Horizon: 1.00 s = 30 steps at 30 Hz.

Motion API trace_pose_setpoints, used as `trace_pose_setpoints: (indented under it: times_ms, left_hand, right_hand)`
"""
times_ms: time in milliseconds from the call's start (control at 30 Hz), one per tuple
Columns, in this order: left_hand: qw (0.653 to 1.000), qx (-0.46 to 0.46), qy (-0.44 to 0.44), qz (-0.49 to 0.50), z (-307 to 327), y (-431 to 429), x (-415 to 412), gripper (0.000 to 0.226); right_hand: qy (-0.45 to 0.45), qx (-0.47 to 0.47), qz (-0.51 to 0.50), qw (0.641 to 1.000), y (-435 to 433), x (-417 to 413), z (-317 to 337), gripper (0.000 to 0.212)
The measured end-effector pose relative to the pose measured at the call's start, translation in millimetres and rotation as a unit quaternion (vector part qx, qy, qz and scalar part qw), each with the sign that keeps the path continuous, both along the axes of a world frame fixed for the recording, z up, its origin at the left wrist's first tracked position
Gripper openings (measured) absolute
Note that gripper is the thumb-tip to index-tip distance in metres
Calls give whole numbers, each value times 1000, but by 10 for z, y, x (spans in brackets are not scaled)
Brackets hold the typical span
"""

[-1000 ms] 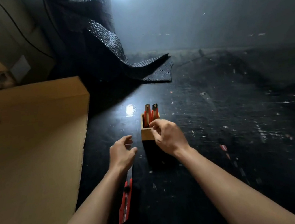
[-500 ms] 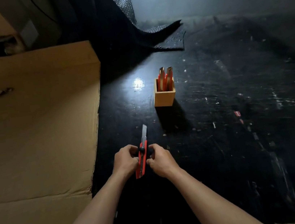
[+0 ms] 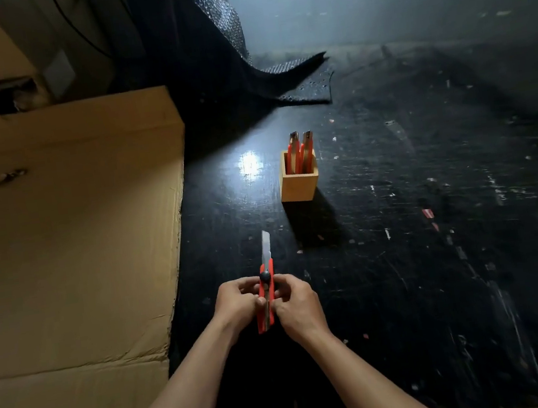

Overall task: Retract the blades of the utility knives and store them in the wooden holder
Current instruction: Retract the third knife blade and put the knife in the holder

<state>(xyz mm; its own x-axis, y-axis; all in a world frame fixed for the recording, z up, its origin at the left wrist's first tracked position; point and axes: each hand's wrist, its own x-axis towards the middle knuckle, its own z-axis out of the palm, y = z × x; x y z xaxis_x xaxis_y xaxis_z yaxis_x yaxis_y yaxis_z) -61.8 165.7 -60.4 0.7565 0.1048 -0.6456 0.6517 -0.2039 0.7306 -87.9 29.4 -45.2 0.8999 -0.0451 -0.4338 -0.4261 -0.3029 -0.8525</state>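
A red utility knife with a black slider knob is held between both hands above the dark table, its silver blade extended and pointing away from me. My left hand grips its left side and my right hand grips its right side. Beyond it, slightly to the right, stands the square wooden holder. Two red utility knives stand upright inside it, leaning against the back.
A large flattened cardboard sheet covers the left side beside the black, scratched table. A roll of black bubble-textured sheeting stands at the back, its end trailing onto the table.
One second ago my right hand was at the holder and the knife lay on the table under my left hand. Both hands have since lifted the knife and hold it nearer me.
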Motion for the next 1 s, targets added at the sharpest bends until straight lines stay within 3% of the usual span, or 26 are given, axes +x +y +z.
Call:
trace_pose_setpoints:
  times_ms: [267,500,633,867,1000]
  left_hand:
    - [984,-164,-60,-16,748,-263,292,45]
    - [959,-241,-144,-34,1544,-548,636,45]
    - [951,-236,-192,-58,1994,-675,761,47]
    - [927,-203,-305,-80,2510,-897,844,46]
    - [915,-189,-347,-85,2702,-989,859,55]
  right_hand:
    - [-110,10,-4,994,-429,273,527,46]
    - [-247,23,-20,969,-782,663,1288,31]
    - [-310,18,-18,950,-952,832,1696,27]
    - [-336,5,-11,942,-1243,1061,2225,33]
    - [-417,-104,20,903,-1328,1106,2442,43]
